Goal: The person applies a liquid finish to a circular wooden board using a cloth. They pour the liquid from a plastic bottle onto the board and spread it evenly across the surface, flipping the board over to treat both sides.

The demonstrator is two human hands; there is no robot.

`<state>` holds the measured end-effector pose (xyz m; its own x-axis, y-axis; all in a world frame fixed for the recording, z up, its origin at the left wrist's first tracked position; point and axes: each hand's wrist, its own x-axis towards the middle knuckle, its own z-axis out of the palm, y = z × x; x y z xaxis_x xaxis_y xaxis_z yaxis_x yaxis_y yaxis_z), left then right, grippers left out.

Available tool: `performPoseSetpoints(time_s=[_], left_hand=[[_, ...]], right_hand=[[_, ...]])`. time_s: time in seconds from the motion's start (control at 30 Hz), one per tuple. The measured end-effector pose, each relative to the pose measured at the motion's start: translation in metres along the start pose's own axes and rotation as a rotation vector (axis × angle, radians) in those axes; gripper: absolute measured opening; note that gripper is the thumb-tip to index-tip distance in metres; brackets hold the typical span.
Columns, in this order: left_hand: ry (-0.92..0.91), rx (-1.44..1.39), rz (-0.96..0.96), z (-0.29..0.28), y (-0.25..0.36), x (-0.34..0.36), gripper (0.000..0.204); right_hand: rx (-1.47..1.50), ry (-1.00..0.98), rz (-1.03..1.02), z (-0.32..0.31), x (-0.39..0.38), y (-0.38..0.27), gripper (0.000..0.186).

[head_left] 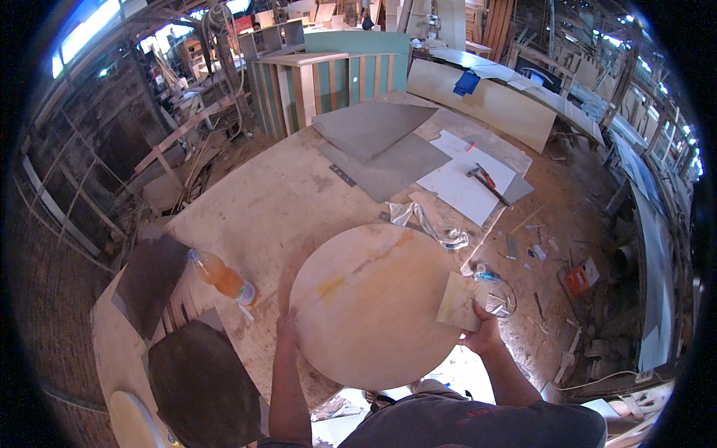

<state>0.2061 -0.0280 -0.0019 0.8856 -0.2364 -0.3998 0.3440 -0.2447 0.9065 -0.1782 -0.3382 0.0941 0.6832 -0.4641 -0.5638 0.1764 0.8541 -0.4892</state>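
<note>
Bits of wood and sheets are filling the workshop, and a big pale surface (246,194) is standing in the middle. Far to the left, a dark wall (112,149) is rising behind it. On the left end of the surface, a dark sheet (153,280) is lying near a dark brown sheet (202,381). A bottle (224,278) with an orange drink is resting just to the right of them.

Next, the left hand (287,326) is touching the left edge of a big round board (366,306). Some of its fingers are hiding, so I cannot tell how tightly they are closing. A green cabinet (328,86) is standing past the far end of the surface. The round board is sitting in front of the person's body, over the near edge of the surface, and I cannot tell if the two are touching. Behind it, grey sheets (396,160) are lying flat, and a crumpled whitish thing (429,224) is resting close to the board.

A small square piece (455,302) is overlapping the board's right edge, and the right hand (484,330) is pinching it, with the thumb on top. Farther back, a hammer (488,183) is lying on a white sheet (452,179). Off to the right, a red box (577,281) is sitting on the messy floor (541,224)
</note>
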Motion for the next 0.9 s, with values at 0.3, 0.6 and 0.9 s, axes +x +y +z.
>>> performPoseSetpoints(time_s=[0.3,0.6,0.9], left_hand=[[-0.191,-0.140,-0.400,-0.007,0.042,0.002,0.079],[-0.143,-0.366,-0.182,0.005,0.021,-0.052,0.070],[0.223,-0.502,-0.295,0.034,-0.002,-0.201,0.060]], right_hand=[[0.155,-0.139,-0.129,-0.017,0.033,-0.003,0.051],[0.044,0.034,-0.183,0.040,0.045,-0.043,0.049],[-0.484,-0.294,0.119,0.073,0.207,-0.106,0.048]])
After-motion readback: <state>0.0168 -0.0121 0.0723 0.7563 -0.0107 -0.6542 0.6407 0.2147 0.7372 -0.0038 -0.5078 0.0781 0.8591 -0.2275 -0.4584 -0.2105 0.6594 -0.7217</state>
